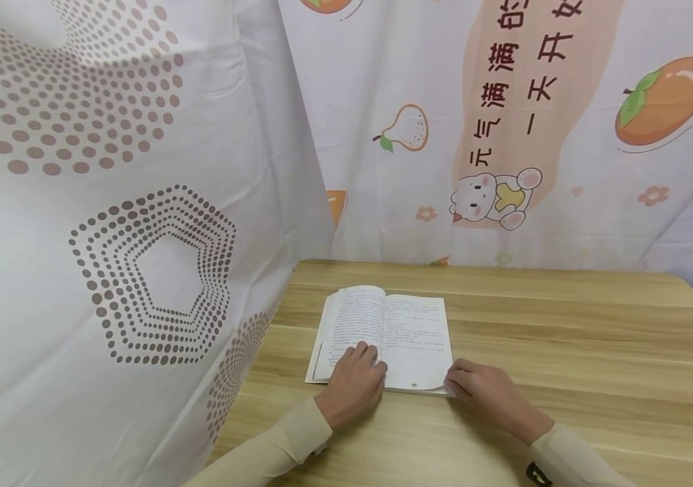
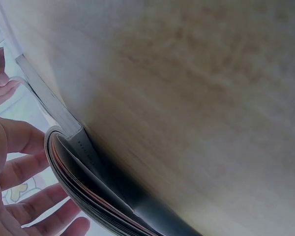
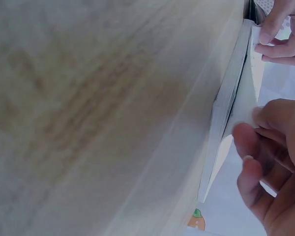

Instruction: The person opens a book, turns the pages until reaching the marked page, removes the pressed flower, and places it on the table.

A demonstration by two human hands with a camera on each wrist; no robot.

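Fingertips (image 3: pixel 247 137) of the right hand (image 1: pixel 485 393) pinch the near corner of the right page (image 1: pixel 416 338), and that corner stands slightly off the leaves beneath! Over to the left hand (image 1: pixel 355 385): no grip here, the fingers relaxed and a little bent, touching the left page (image 1: pixel 358 314) low down, just beside the fold. And the book (image 1: pixel 385 331) itself? Lying open between the hands, left of the table's middle, its left leaves bulging up in an arch. Pale sleeves (image 1: pixel 273 452) cover both forearms, with something small and dark (image 1: pixel 537 475) at the right cuff, too small to make out. Wood grain runs across the table (image 1: pixel 565 338). Out left hangs a dotted cloth (image 1: pixel 261 223); at the back, a printed curtain (image 1: pixel 370 230) with fruit, lettering (image 1: pixel 497 95) and a cartoon animal (image 1: pixel 492 197) lying sideways!
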